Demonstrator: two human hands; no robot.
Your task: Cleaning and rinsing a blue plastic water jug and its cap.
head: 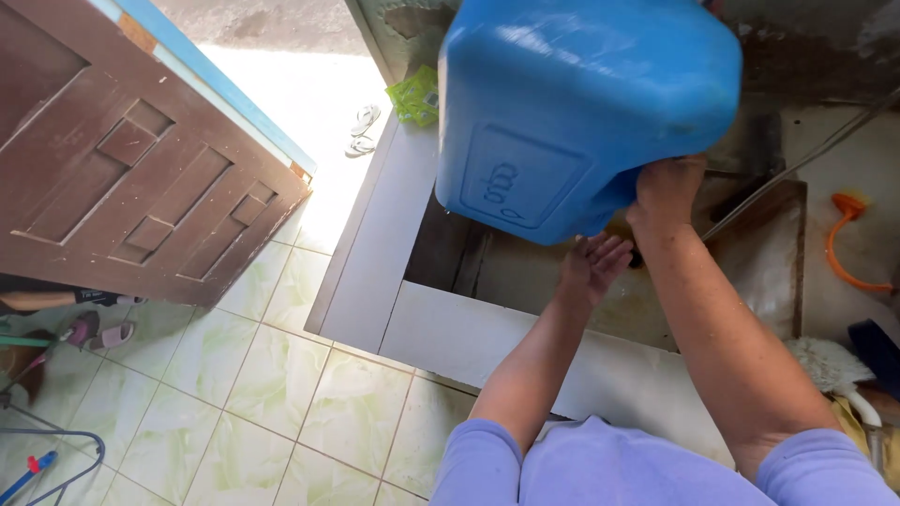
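Note:
A big blue plastic container [572, 112] is tilted over a sunken washing basin [525, 272] edged with white tile. My right hand [667, 192] grips the container at its lower edge and holds it up. Just below the container, my left hand [592, 265] is cupped with its fingers apart and holds nothing. Both of my arms reach out from light purple sleeves.
A brown wooden door [141, 159] stands open at the left over pale green floor tiles [272, 375]. Sandals [361, 131] lie in the sunlit doorway beside a green packet [417, 96]. An orange hose [844, 244] and a white brush [830, 365] are at the right.

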